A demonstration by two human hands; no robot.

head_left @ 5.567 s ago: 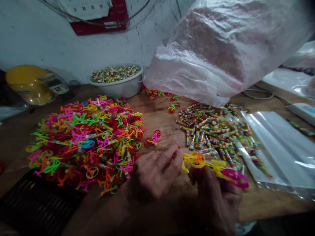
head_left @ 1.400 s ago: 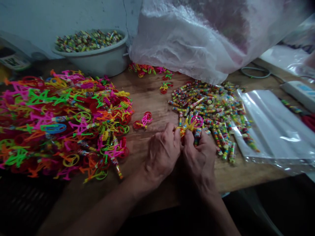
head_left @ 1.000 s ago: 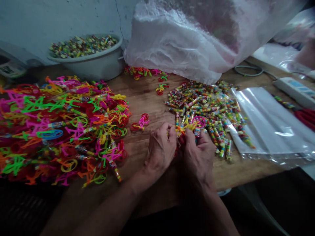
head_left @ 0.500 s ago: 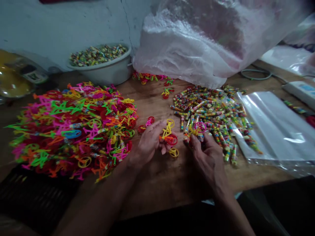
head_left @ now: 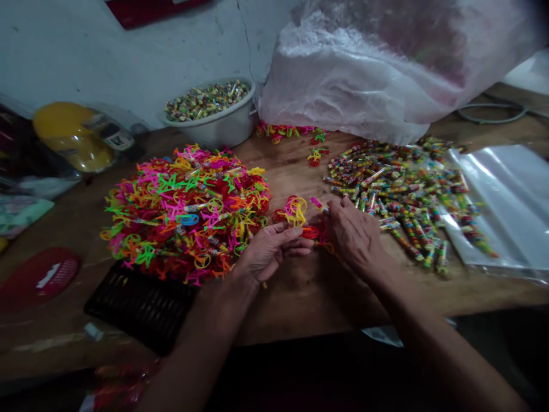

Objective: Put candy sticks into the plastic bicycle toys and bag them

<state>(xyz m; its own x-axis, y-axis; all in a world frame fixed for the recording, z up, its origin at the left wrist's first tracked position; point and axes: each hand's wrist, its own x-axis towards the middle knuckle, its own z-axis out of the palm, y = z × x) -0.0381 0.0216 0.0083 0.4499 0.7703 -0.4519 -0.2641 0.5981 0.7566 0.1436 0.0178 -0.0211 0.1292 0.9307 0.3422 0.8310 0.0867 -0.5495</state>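
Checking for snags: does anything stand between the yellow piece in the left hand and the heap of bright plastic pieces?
Yes: a red-and-pink piece lies between the heap and the yellow piece in the left hand. Nothing else visible does.

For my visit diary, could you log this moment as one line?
left hand: holds yellow toy bicycle | right hand: grips pink-tipped piece | nearby: multicolored tubes

The left hand (head_left: 274, 249) and right hand (head_left: 354, 234) drew closer together than half a second earlier. A pink piece (head_left: 317, 202) jutted from the right hand's fingertips, replacing the yellow part and pink wheel.
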